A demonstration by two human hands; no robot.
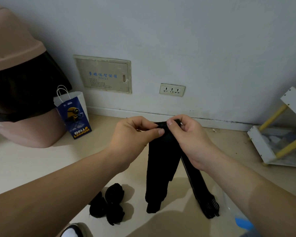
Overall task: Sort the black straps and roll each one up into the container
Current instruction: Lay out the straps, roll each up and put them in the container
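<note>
Pale floor [24, 168] meets a white wall [195, 40], and the long black strap [162, 168] hangs mid-frame: far left of it stands a pink bin [24, 132], nearer left a blue paper bag [75, 115], and low to its left a cluster of rolled straps [109, 204] lies on the floor. The left hand [132, 137] pinches the strap's top edge between thumb and curled fingers, and the right hand [190, 139] pinches that same top just beside it, so the strap hangs in two legs toward the floor. Right of the strap stands a white rack [261, 144] with yellow bars.
</note>
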